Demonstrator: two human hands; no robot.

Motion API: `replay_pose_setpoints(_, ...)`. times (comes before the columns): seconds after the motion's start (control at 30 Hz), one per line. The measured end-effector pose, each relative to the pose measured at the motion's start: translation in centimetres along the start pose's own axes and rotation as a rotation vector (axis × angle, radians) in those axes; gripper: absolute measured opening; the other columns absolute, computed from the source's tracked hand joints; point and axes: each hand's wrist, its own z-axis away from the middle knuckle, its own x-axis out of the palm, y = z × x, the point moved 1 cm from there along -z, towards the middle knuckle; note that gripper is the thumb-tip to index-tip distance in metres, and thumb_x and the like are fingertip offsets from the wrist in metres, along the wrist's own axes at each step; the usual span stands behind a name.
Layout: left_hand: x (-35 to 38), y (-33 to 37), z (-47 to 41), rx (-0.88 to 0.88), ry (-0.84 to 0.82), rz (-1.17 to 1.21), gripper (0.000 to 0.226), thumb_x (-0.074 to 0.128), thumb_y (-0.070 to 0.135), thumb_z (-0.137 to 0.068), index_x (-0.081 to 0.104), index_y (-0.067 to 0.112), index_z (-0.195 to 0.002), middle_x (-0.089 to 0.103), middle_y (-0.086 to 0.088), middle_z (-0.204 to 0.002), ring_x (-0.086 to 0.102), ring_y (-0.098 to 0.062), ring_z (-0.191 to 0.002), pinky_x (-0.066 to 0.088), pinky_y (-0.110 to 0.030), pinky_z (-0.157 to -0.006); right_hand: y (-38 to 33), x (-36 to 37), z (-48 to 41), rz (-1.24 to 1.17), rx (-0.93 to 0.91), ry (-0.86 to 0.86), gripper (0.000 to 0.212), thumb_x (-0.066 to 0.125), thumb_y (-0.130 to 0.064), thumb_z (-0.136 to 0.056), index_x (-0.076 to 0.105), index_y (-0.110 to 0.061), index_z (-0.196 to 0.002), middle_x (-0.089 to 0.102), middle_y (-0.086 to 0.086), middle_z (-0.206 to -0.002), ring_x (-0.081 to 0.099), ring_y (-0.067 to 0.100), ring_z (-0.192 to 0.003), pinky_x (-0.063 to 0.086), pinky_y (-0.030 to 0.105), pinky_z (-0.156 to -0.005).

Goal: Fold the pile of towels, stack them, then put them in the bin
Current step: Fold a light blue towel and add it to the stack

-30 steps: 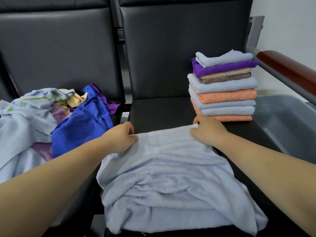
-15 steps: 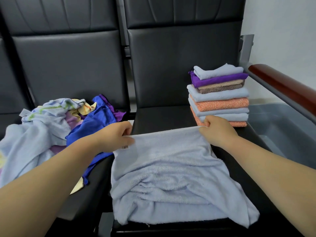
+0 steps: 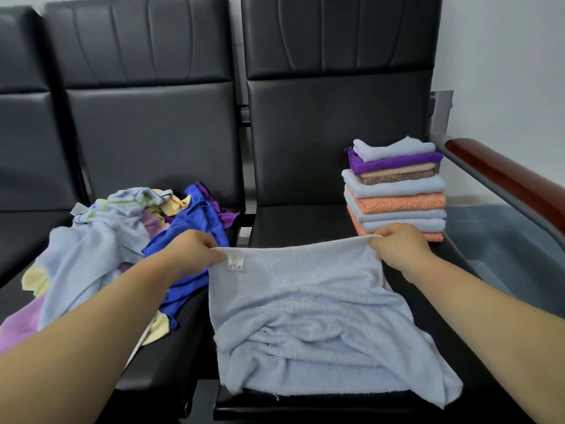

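A light blue towel (image 3: 305,304) lies rumpled on the right black seat (image 3: 293,221). My left hand (image 3: 191,250) pinches its far left corner beside a small white label. My right hand (image 3: 397,244) pinches its far right corner. The far edge is lifted and stretched between both hands. A stack of folded towels (image 3: 397,188), light blue, purple, brown and orange, stands at the back right of the same seat. An unfolded pile of towels (image 3: 116,240), with blue, lilac, yellow and pale blue pieces, lies on the left seat. A grey bin (image 3: 504,240) sits to the right, below the armrest.
A wooden armrest on a metal frame (image 3: 504,179) runs between the seat and the bin. Black seat backs (image 3: 336,117) rise behind. A white wall (image 3: 504,56) stands at the right.
Both hands have lifted the towel's far edge off the seat and pulled it taut, showing the label. The view has tilted upward.
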Motion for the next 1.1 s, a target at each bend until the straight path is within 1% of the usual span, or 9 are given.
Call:
replay_pose_setpoints(0.13,0.0,0.0,0.2,-0.190,0.030,0.316,0.023,0.068,0.022,-0.096,0.062,0.008,-0.079,0.054,-0.008,-0.063,0.038,-0.019,-0.048,0.028,-0.022,-0.044,-1.2,0.4,0.6,-0.616,0.236,-0.097,0.016,0.065,-0.006,-0.100,0.060,-0.015,-0.112,0.071,0.010,-0.098,0.071,0.017,-0.084,0.057,0.026,-0.069)
replay_pose_setpoints(0.23,-0.8,1.2,0.5,-0.257,0.091,0.712,0.009,0.064,0.012,-0.099,0.064,0.006,-0.092,0.063,-0.011,-0.071,0.059,-0.019,-0.054,0.042,-0.020,-0.039,-2.4,0.4,0.2,-0.688,0.185,-0.148,0.021,0.066,-0.005,-0.099,0.060,-0.013,-0.118,0.072,0.011,-0.108,0.073,0.019,-0.093,0.059,0.030,-0.077)
replay_pose_setpoints(0.4,-6.4,5.5,-0.1,0.051,0.311,0.927,0.010,0.064,0.005,-0.096,0.069,0.006,-0.088,0.074,-0.016,-0.083,0.073,-0.018,-0.063,0.063,-0.027,-0.064,-8.8,-3.1,-1.7,-0.740,-0.046,-0.034,0.010,0.064,-0.010,-0.101,0.066,-0.009,-0.111,0.073,0.012,-0.106,0.073,0.016,-0.092,0.059,0.035,-0.093)
replay_pose_setpoints(0.53,-12.7,8.7,0.4,0.278,0.538,0.900,0.009,0.069,0.015,-0.094,0.074,0.015,-0.086,0.078,-0.005,-0.081,0.076,-0.023,-0.085,0.061,-0.035,-0.084,-14.4,-7.5,-2.7,-0.787,-0.228,0.063,0.005,0.061,-0.014,-0.104,0.062,-0.019,-0.106,0.074,0.008,-0.108,0.075,0.015,-0.099,0.058,0.029,-0.089)
replay_pose_setpoints(0.7,-12.2,8.3,2.8,0.381,0.569,0.767,0.009,0.069,0.015,-0.096,0.074,0.011,-0.089,0.077,-0.006,-0.079,0.074,-0.013,-0.075,0.059,-0.024,-0.069,-13.1,-8.7,-1.8,-0.661,-0.263,0.053,0.010,0.059,-0.018,-0.105,0.064,-0.018,-0.113,0.074,0.006,-0.107,0.076,0.014,-0.099,0.061,0.032,-0.090)
replay_pose_setpoints(0.77,-9.9,6.4,3.1,0.338,0.511,0.669,0.009,0.068,0.010,-0.095,0.072,0.010,-0.087,0.072,-0.005,-0.073,0.068,-0.012,-0.065,0.055,-0.023,-0.059,-9.9,-7.3,-1.6,-0.544,-0.230,-0.039,0.006,0.061,-0.019,-0.103,0.066,-0.018,-0.104,0.074,0.013,-0.107,0.075,0.020,-0.098,0.063,0.043,-0.089)
replay_pose_setpoints(0.87,-5.1,1.6,2.6,0.236,0.283,0.332,0.013,0.072,0.019,-0.092,0.071,0.016,-0.080,0.066,-0.001,-0.066,0.058,-0.017,-0.059,0.048,-0.030,-0.059,-3.8,-4.9,-0.8,-0.192,-0.193,-0.172,0.011,0.067,-0.029,-0.095,0.071,-0.019,-0.095,0.076,0.010,-0.097,0.074,0.026,-0.093,0.062,0.053,-0.087)
replay_pose_setpoints(1.0,0.1,-2.3,2.9,0.195,0.071,-0.051,0.015,0.073,0.028,-0.090,0.071,0.018,-0.078,0.070,0.001,-0.075,0.063,-0.013,-0.072,0.050,-0.031,-0.071,1.1,-3.1,2.0,0.195,-0.214,-0.306,0.022,0.068,-0.030,-0.094,0.066,-0.013,-0.082,0.069,0.002,-0.080,0.061,0.018,-0.073,0.050,0.034,-0.070)
replay_pose_setpoints(1.1,0.6,-2.2,3.2,0.224,0.056,-0.019,0.015,0.072,0.022,-0.090,0.069,0.019,-0.075,0.066,0.008,-0.070,0.059,-0.009,-0.068,0.049,-0.034,-0.072,1.4,-3.0,2.9,0.227,-0.239,-0.342,0.021,0.072,-0.033,-0.093,0.071,-0.015,-0.082,0.066,-0.001,-0.071,0.056,0.015,-0.065,0.045,0.031,-0.064)
